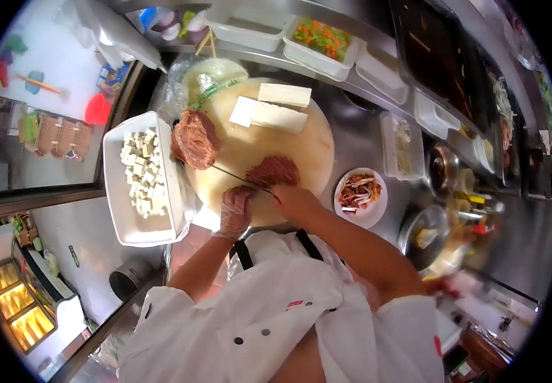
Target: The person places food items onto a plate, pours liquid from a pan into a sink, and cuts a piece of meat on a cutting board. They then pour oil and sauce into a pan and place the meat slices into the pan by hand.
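Nearest the body: left hand [235,210], in a thin clear glove, fingers curled down, pressing on the near end of a meat portion [273,171]. Right hand [294,201], bare, closed round the handle of a knife [241,178]; the blade runs up-left across the round cutting board [257,150].

Meat: two pieces counted. The portion under the blade sits on the board's near half. A larger meat block [194,138] lies at the board's left edge. Judged soft, moist and slippery, moderately heavy; best held from above with curled fingertips, close to the cut line.

Beyond these, tofu slabs [276,108] on the far half of the board: three counted, judged fragile.

Left of the board on the bench [359,143], one white tray [123,220] of tofu cubes, too many to count. To the right, one plate [360,195] of mixed strips.
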`<state>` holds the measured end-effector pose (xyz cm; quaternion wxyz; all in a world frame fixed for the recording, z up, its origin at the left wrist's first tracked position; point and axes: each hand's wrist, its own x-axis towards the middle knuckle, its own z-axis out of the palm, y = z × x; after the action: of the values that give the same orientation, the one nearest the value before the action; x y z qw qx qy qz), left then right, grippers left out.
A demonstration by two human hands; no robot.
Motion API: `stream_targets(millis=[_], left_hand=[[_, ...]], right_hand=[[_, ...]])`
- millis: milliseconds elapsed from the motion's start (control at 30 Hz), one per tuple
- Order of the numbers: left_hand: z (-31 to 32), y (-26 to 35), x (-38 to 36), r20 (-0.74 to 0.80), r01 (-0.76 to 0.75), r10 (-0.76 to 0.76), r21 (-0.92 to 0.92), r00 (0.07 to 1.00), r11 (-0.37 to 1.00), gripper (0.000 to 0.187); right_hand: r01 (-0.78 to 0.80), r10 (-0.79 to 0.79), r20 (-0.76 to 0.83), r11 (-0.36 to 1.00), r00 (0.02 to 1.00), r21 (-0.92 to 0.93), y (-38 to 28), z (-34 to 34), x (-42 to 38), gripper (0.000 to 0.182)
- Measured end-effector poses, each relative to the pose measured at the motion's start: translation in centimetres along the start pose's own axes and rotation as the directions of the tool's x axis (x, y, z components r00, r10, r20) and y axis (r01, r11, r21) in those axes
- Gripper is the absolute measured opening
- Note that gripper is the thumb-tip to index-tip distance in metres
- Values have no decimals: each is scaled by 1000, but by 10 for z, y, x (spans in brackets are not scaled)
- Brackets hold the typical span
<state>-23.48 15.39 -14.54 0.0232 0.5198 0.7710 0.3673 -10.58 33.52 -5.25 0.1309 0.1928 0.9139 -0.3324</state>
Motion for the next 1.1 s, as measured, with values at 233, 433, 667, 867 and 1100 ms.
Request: stream_targets(millis=[233,433,667,867,1100], left_hand=[[-18,25,18,62,288,-295,102,953,952,41],[-63,-17,53,-31,482,-481,75,876,873,51],[-76,-106,141,-252,575,-537,111,805,811,72],[-84,-39,102,-298,320,-251,209,921,924,58],[-17,3,74,182,30,-32,16,983,999,53]], right_hand=[[-248,295,-182,938,938,242,9,-26,-71,29],[-180,459,-386,798,800,576,71,27,-134,23],[-236,721,16,205,692,950,45,37,-186,21],[-421,756,-220,552,616,720,58,56,-208,25],[-461,638,-361,755,680,466,38,57,-161,26]])
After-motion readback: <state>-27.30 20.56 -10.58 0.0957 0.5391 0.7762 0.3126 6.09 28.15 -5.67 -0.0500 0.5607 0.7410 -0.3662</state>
